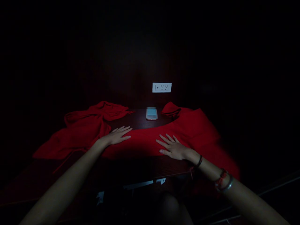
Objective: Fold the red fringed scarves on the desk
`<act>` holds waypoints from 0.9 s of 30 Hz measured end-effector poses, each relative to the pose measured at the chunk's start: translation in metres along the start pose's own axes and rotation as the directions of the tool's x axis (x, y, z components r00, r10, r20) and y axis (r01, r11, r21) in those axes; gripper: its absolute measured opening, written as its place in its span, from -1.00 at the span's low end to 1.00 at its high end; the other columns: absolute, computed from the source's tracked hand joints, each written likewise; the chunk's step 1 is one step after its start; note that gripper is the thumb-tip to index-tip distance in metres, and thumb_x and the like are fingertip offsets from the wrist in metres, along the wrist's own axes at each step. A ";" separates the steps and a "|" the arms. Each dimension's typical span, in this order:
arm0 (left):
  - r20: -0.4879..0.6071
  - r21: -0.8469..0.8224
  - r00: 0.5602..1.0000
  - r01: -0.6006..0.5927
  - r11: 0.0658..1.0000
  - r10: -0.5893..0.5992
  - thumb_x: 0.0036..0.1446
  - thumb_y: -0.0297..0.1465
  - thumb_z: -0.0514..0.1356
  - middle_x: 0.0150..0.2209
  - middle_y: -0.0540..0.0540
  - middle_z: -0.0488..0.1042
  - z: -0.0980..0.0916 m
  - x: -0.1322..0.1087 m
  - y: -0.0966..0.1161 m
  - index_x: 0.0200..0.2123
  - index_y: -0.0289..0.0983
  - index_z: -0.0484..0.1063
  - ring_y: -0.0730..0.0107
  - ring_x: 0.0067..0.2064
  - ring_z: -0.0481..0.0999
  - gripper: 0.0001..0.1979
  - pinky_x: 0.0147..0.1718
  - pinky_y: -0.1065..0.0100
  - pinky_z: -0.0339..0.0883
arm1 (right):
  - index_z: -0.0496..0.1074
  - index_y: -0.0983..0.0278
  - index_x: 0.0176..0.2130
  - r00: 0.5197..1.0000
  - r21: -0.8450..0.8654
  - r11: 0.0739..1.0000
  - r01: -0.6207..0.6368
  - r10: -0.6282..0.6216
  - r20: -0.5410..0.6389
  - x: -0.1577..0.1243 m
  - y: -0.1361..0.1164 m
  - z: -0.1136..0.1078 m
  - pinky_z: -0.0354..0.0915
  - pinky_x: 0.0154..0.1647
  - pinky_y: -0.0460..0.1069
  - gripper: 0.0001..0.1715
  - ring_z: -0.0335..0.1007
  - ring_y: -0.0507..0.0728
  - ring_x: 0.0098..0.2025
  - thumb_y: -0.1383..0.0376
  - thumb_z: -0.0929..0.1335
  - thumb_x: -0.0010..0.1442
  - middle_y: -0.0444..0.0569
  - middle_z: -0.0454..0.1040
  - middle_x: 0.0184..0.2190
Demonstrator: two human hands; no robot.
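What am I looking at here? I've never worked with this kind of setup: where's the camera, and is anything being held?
There is no machine here, just a person. One camera, worn on that person's head, looks forward and down. The left hand and right hand lie palm down, fingers spread, on red cloth laid across a dark table. Neither grips anything. Beyond the cloth's middle lies a phone-like device; behind it is a white socket plate. Much else is too dark to see.

1. The left hand (117,136) lies flat and splayed on the red cloth (143,142).
2. The right hand (173,149) rests flat there too; bands (221,182) ring that arm (248,197).
3. The cloth spreads across the dark table (137,121).
4. A phone (151,113) lies beyond the cloth, below a white socket (162,87).
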State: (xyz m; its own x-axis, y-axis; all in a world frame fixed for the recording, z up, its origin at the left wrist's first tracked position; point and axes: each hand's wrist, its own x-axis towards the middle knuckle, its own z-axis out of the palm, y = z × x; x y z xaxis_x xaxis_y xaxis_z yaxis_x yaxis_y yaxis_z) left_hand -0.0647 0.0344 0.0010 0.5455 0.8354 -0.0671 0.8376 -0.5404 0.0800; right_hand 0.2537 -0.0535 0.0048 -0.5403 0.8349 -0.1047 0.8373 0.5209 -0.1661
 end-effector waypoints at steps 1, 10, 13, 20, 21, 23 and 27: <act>-0.035 0.000 0.999 0.002 1.000 -0.002 0.07 -0.02 -0.23 0.16 -0.13 -0.03 -0.003 0.000 -0.002 0.14 -0.22 -0.07 0.19 0.15 -0.05 -0.37 0.04 0.17 -0.11 | -0.11 0.05 0.14 1.000 0.008 1.000 0.004 -0.004 0.013 0.002 0.000 -0.005 -0.30 0.07 0.32 -0.31 -0.41 0.29 0.19 -0.11 -0.01 0.08 -0.05 -0.21 0.19; -0.295 -0.131 0.955 -0.065 0.989 0.024 0.09 -0.23 -0.10 -0.31 -0.07 0.39 -0.020 -0.003 0.005 -0.33 -0.28 0.36 0.39 -0.25 0.35 -0.67 -0.22 0.42 0.20 | 0.12 0.38 0.06 0.961 0.011 0.992 0.124 -0.117 -0.250 0.095 -0.036 -0.028 -0.02 0.04 0.08 -0.49 0.01 0.15 0.09 0.20 0.11 0.17 0.13 0.14 0.06; -0.441 -0.148 0.891 -0.192 0.970 0.109 0.11 -0.25 -0.11 -0.31 -0.07 0.37 -0.023 -0.005 0.020 -0.31 -0.29 0.34 0.42 -0.24 0.33 -0.68 -0.21 0.44 0.18 | 0.14 0.45 0.04 0.946 0.068 0.973 0.222 -0.198 -0.256 0.125 -0.042 -0.032 0.05 -0.02 0.02 -0.51 0.11 0.13 0.02 0.27 0.16 0.14 0.16 0.20 0.01; -0.345 -0.149 0.930 -0.183 0.972 0.123 0.10 -0.21 -0.09 -0.30 -0.05 0.39 -0.033 -0.014 0.016 -0.30 -0.29 0.34 0.41 -0.25 0.34 -0.67 -0.23 0.44 0.16 | 0.36 0.39 -0.45 0.939 0.408 0.857 0.314 -0.218 -0.266 0.112 -0.017 -0.061 0.13 -0.41 -0.11 -0.75 0.20 -0.01 -0.46 0.26 0.22 0.07 -0.10 0.35 -0.51; -0.300 -0.155 0.948 -0.154 0.976 0.102 0.09 -0.21 -0.09 -0.32 -0.04 0.40 -0.035 -0.016 0.009 -0.32 -0.28 0.34 0.42 -0.28 0.34 -0.67 -0.26 0.45 0.16 | 0.35 0.39 -0.48 0.942 0.480 0.819 0.314 -0.204 -0.267 0.105 -0.010 -0.064 0.11 -0.45 -0.11 -0.72 0.17 -0.03 -0.49 0.22 0.23 0.05 -0.12 0.33 -0.54; -0.184 -0.144 0.980 -0.100 0.984 0.073 0.08 -0.23 -0.09 -0.41 0.00 0.40 -0.043 -0.023 -0.005 -0.38 -0.28 0.35 0.45 -0.37 0.35 -0.69 -0.36 0.49 0.17 | 0.32 0.38 -0.50 0.958 0.613 0.739 0.279 -0.167 -0.234 0.091 0.005 -0.069 0.08 -0.50 -0.12 -0.66 0.12 -0.04 -0.54 0.12 0.24 0.01 -0.15 0.28 -0.58; -0.036 0.043 0.999 0.003 0.999 -0.001 0.02 -0.35 -0.07 -0.50 0.02 0.37 -0.069 -0.044 -0.023 -0.44 -0.28 0.35 0.48 -0.46 0.33 -0.77 -0.44 0.51 0.15 | 0.29 0.37 -0.53 0.980 0.724 0.674 0.149 -0.002 -0.199 0.082 0.030 -0.070 0.00 -0.58 -0.13 -0.56 0.03 -0.07 -0.60 0.00 0.25 -0.09 -0.19 0.20 -0.65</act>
State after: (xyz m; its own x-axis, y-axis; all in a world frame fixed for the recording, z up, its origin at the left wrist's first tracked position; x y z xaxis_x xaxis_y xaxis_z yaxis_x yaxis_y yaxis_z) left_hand -0.1102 0.0173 0.0704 0.5430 0.8391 -0.0314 0.8396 -0.5419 0.0369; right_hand 0.2398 0.0429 0.0596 -0.5145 0.8524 0.0931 0.4227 0.3466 -0.8374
